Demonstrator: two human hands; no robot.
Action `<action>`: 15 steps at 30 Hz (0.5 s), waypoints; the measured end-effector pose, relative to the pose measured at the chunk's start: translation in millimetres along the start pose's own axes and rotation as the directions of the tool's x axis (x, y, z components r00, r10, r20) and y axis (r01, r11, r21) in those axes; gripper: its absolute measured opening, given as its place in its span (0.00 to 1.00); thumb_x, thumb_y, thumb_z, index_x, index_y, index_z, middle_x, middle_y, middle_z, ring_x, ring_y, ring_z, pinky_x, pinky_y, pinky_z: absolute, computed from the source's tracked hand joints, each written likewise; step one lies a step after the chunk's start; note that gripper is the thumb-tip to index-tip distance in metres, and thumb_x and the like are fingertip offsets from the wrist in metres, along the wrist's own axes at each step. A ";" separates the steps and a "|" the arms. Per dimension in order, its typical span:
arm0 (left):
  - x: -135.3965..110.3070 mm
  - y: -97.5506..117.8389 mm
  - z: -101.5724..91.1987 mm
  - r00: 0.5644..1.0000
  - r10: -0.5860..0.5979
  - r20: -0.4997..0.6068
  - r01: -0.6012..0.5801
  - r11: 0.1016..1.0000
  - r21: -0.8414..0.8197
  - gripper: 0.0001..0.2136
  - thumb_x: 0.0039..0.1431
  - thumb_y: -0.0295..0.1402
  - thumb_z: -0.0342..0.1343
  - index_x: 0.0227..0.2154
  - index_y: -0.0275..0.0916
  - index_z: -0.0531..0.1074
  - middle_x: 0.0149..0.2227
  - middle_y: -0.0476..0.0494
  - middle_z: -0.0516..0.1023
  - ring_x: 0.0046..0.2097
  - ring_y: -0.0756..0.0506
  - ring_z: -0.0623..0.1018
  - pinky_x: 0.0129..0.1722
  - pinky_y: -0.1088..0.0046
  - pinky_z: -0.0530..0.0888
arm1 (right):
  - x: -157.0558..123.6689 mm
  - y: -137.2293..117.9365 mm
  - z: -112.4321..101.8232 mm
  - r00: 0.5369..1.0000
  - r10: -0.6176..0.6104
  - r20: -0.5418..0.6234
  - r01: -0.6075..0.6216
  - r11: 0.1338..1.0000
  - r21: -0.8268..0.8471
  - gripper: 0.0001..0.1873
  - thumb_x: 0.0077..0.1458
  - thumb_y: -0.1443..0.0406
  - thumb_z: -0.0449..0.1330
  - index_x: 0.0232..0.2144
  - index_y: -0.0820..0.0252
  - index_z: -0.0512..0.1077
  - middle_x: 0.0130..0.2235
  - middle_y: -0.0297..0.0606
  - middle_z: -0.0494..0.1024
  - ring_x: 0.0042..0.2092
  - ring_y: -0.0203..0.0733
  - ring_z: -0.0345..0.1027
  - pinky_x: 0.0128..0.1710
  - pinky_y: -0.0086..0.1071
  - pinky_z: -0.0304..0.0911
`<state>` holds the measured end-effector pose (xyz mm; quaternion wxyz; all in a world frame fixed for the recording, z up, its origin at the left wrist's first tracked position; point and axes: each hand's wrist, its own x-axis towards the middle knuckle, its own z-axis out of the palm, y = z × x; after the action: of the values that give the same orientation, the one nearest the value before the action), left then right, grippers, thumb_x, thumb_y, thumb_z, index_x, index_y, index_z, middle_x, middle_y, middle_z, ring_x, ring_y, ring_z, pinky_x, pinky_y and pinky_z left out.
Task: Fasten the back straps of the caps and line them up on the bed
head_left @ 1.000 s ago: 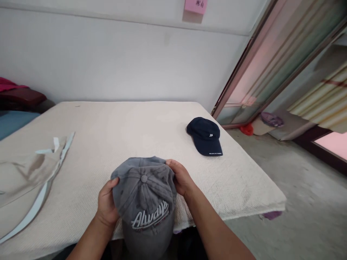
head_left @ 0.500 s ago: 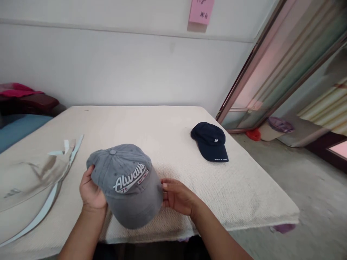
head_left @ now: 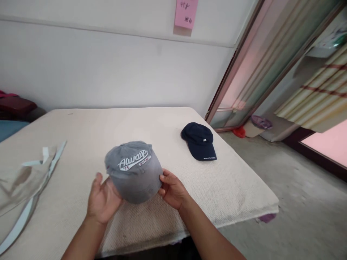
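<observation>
A grey baseball cap (head_left: 137, 180) with white "Always" lettering is over the near part of the covered table (head_left: 206, 195), its brim towards me. My right hand (head_left: 174, 188) pinches the right edge of the brim between thumb and fingers. My left hand (head_left: 104, 200) is open at the cap's left side, thumb raised and palm up; its fingertips pass behind the brim, so I cannot tell how firmly they touch. Farther right lies a navy cap (head_left: 199, 141) with a small white logo, brim towards me.
At the left edge lies a beige hat (head_left: 21, 184) with a pale blue band. A dark red object (head_left: 17, 104) stands beyond the table's left side. A pink note (head_left: 185, 14) hangs on the wall. On the floor at right is a bin (head_left: 255, 128) near the sliding door.
My left hand has let go of the grey cap's crown and opened. The cap has shifted away from me and its crown has sunk in. The view has turned slightly right.
</observation>
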<state>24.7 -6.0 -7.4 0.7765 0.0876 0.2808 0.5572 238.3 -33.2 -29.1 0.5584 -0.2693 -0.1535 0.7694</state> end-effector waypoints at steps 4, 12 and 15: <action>-4.2 -28.0 6.8 0.998 -0.049 0.030 0.041 0.971 0.237 0.15 0.54 0.25 0.58 0.45 0.42 0.74 0.45 0.45 0.80 0.44 0.43 0.79 0.45 0.68 0.75 | 1.2 -17.5 -14.1 1.000 0.015 -0.023 -0.018 0.987 -0.158 0.12 0.43 0.66 0.67 0.32 0.63 0.70 0.25 0.31 0.70 0.25 0.31 0.64 0.20 0.23 0.57; 2.0 -29.4 3.4 0.997 -0.044 -0.061 0.059 0.957 0.283 0.21 0.51 0.24 0.61 0.49 0.44 0.72 0.44 0.46 0.81 0.40 0.44 0.80 0.38 0.72 0.77 | -29.5 -97.4 -86.4 0.677 -0.298 -0.673 0.294 0.948 -0.124 0.04 0.56 0.71 0.55 0.29 0.62 0.66 0.26 0.40 0.75 0.29 0.37 0.72 0.24 0.26 0.68; 2.3 -35.2 4.4 0.993 -0.063 -0.096 0.089 0.952 0.292 0.22 0.51 0.26 0.61 0.51 0.43 0.70 0.43 0.45 0.81 0.39 0.45 0.80 0.37 0.73 0.77 | -25.7 -119.9 -112.4 0.555 -0.333 -0.762 0.359 0.923 -0.141 0.07 0.61 0.70 0.51 0.31 0.63 0.66 0.28 0.37 0.74 0.29 0.33 0.71 0.26 0.24 0.67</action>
<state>56.3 -15.9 -20.3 0.7627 0.1680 0.3973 0.4819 403.2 -25.2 -49.3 0.7131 -0.5288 0.0629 0.4558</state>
